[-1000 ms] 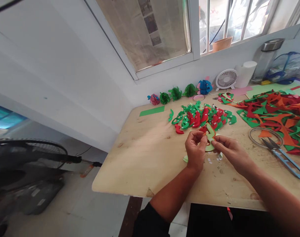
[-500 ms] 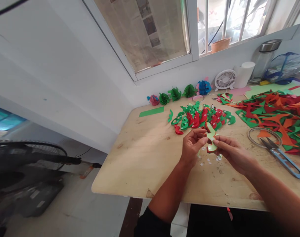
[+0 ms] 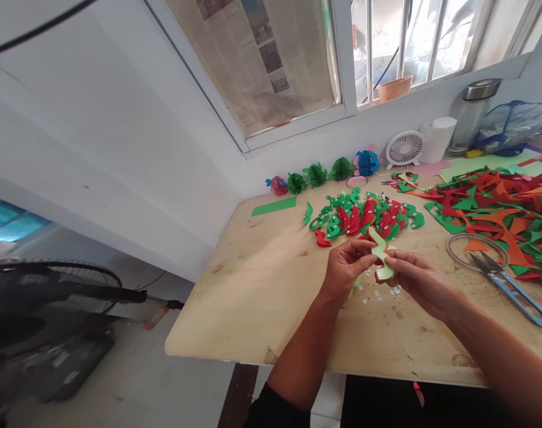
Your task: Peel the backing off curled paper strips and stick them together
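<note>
Wall and window: white wall [image 3: 119, 148] fills the upper left of the frame; at top centre is a window pane [image 3: 253, 71] covered with newspaper, and right of it a clay-coloured pot [image 3: 395, 89] stands before white bars.
Table: pale wooden table [image 3: 244, 297], from the centre to the right edge.
Paper piece: a light green curved piece [image 3: 380, 252], with orange-red edge showing behind it, is right of the centre, between the two hands.
Right hand: the right hand [image 3: 420, 276] holds this piece at its right side, thumb in front, fingers partly hidden behind.
Left hand: the left hand [image 3: 347, 264] has thumb and forefinger narrow, the tips at the left edge of the piece; I cannot tell if they pinch it.
White bits: small white bits [image 3: 378, 295] lie on the wood just below the hands.
Cut shapes: red and green shapes [image 3: 353, 218], many with white patches, lie in a group above the hands.
Scraps: a large heap of orange, red and green scraps [image 3: 498, 208], at the right.
Snips: blue-handled snips [image 3: 518, 297] at lower right, their blades over a round ring [image 3: 448, 249].
Back row: pink, green and blue paper balls [image 3: 316, 175], then a small white fan [image 3: 404, 148], near the wall.
</note>
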Demonstrator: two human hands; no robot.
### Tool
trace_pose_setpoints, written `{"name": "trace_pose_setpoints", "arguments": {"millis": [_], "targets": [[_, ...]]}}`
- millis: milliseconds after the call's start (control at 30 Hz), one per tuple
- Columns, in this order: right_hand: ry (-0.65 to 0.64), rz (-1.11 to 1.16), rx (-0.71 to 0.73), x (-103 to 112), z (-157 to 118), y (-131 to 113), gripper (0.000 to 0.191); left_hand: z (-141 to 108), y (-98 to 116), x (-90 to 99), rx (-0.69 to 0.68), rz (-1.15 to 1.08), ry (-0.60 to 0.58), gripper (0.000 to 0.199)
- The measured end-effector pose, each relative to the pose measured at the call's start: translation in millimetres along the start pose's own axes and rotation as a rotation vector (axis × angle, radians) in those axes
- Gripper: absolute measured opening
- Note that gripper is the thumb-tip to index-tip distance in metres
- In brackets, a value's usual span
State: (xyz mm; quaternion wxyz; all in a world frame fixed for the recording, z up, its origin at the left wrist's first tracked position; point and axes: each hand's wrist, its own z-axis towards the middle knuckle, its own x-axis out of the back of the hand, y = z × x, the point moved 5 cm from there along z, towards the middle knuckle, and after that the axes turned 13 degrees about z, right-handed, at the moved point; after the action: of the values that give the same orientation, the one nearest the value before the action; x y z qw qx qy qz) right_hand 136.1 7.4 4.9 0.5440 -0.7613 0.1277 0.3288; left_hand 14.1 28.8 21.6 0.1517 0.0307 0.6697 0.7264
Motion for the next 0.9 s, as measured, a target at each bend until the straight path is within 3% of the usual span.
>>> {"name": "trace_pose_setpoints", "arguments": {"millis": [333, 533, 633, 900], "targets": [[0.042, -0.175, 0.060, 0.6, 0.5, -2.4, 0.023, 1.0, -1.3, 0.9, 0.025, 0.014, 0.011, 0.025], [0.066, -0.349, 0.144, -3.0, 0.3, -7.3, 0.030, 2.0, -0.5, 9.1, 0.012, -0.007, 0.205, 0.023], [0.070, -0.420, 0.144, -8.7, -1.3, -9.6, 0.034, 3.0, -2.8, 11.4, 0.015, -0.029, 0.236, 0.028], [0.011, -0.643, 0.223, -6.6, 1.3, -4.3, 0.033, 3.2, -12.8, 3.7, 0.120, -0.117, 0.160, 0.048]]}}
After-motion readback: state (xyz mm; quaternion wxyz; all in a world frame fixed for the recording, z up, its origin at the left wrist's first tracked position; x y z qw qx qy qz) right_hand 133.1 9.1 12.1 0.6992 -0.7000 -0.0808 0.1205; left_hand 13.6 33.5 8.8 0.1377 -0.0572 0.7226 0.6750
